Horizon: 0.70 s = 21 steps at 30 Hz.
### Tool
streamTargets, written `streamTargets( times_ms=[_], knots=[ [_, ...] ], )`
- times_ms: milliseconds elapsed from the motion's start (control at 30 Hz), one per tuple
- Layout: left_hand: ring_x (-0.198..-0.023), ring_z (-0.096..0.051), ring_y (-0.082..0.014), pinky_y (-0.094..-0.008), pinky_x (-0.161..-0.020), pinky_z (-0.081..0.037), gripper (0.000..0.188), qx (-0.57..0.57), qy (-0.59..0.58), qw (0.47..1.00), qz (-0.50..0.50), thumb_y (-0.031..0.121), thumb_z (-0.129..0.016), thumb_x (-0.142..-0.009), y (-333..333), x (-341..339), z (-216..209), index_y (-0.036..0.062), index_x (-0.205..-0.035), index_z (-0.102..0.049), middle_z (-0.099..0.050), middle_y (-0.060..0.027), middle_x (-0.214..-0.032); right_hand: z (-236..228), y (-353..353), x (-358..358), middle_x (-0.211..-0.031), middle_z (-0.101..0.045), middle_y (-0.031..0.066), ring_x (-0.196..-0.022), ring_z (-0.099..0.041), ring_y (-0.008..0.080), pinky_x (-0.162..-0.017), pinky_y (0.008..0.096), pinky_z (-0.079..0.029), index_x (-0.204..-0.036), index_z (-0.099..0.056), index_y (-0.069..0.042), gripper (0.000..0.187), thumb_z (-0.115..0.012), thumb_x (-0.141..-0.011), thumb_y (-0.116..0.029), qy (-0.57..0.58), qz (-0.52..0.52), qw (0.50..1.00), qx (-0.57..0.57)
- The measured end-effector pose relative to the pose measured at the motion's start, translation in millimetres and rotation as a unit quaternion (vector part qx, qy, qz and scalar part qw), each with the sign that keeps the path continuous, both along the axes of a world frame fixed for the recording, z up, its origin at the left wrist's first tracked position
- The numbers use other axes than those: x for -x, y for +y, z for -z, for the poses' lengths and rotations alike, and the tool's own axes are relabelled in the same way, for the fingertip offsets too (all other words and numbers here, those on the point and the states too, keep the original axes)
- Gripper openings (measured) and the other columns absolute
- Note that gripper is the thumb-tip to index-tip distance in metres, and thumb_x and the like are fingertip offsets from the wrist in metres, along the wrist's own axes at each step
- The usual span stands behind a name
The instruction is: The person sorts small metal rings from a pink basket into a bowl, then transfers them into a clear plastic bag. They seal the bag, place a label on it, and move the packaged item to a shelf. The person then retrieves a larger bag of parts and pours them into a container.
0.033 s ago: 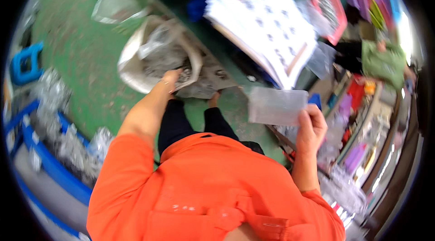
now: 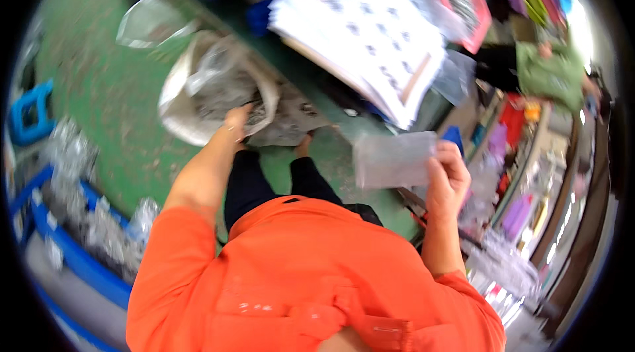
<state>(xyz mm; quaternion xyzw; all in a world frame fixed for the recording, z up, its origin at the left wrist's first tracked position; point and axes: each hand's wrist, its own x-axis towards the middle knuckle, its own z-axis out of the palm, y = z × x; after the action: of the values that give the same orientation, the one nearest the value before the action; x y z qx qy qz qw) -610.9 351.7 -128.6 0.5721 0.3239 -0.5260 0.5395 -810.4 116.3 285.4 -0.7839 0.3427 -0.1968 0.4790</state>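
My left hand (image 2: pixel 238 118) reaches down into a white woven sack (image 2: pixel 177 102) on the floor, its fingertips hidden among the contents. Inside lie crumpled clear plastic (image 2: pixel 213 69) and small greyish pieces too blurred to name. Raised on the other side, my right hand (image 2: pixel 450 170) pinches the right edge of a flat translucent plastic pouch (image 2: pixel 395 160) between thumb and fingers. The pouch looks frosted, and I make out nothing inside it.
Stacked printed paper sheets (image 2: pixel 360 34) lie on the green table (image 2: pixel 317 97), near a pink tray (image 2: pixel 481 28) of small metal parts. A blue stool (image 2: pixel 32 114) and a blue-framed cart (image 2: pixel 86 246) with clear plastic stand left. A person in green (image 2: pixel 549 74) is at right.
The whole scene has slid slightly left in view. My left hand stays in the sack, and my right hand keeps its hold on the pouch.
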Motion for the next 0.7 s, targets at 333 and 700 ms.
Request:
streamTargets(
  times_ms=[333,700],
  knots=[
    [-0.084,-0.058,-0.0138,-0.0270,-0.070,-0.047,0.027,0.011,-0.217,0.974,-0.066,0.015,-0.053,-0.087,15,-8,-169,0.0063,-0.112,-0.052,-0.062,-0.0038,-0.094,44,-155,52,-0.088,-0.061,0.0133,-0.078,-0.059,0.0200,-0.070,0.0277,-0.046,-0.110,-0.051,-0.002,0.040,-0.065,-0.074,-0.014,0.153,0.140,0.971,0.119],
    [-0.075,-0.058,-0.0126,-0.0233,-0.064,-0.047,0.014,0.122,-0.344,0.929,-0.065,0.008,-0.052,-0.089,-52,50,-281,0.0014,-0.101,-0.055,-0.061,-0.0068,-0.086,73,-241,-3,-0.082,-0.061,0.0111,-0.082,-0.060,0.0317,-0.071,0.0392,-0.047,-0.091,-0.063,-0.006,0.025,-0.062,-0.082,-0.029,0.021,0.095,0.941,0.325]
  ],
)
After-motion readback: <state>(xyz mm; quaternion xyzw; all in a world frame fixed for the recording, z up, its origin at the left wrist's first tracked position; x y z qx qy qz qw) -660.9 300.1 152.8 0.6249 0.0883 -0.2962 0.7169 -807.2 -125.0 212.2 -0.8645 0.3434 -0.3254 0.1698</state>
